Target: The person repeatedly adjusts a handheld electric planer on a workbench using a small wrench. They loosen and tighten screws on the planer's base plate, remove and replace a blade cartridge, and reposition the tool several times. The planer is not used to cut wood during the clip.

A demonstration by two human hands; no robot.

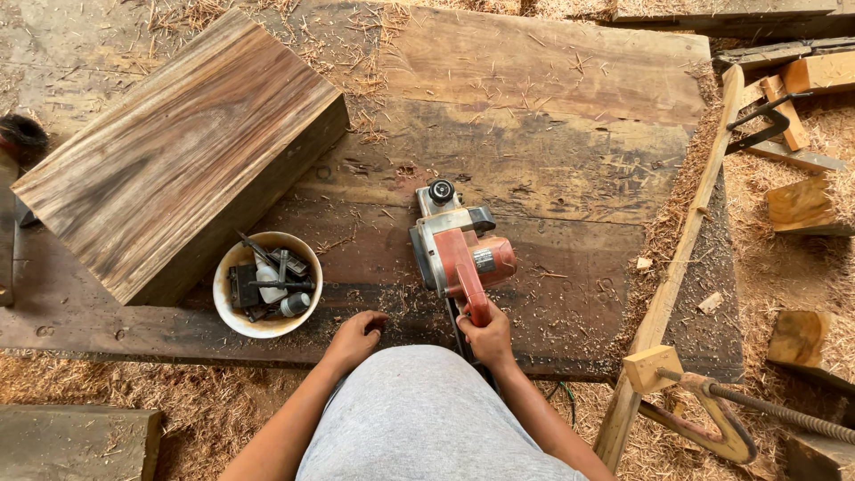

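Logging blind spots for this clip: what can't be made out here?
Head view only:
- Left hand fingertips: curled onto the bench, anything under them hidden.
- Right hand palm: hidden around the planer handle.
- Bowl contents: too small and jumbled.
- Clamp: cut off by the edge.

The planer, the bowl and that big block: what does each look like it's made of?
Planer: red, probably plastic housing on a grey metal base with a dull sheen; the right hand grips its handle. Bowl: cream, chipped and stained, maybe enamel or plastic. Block: solid wood, streaked brown grain, smooth unvarnished face.
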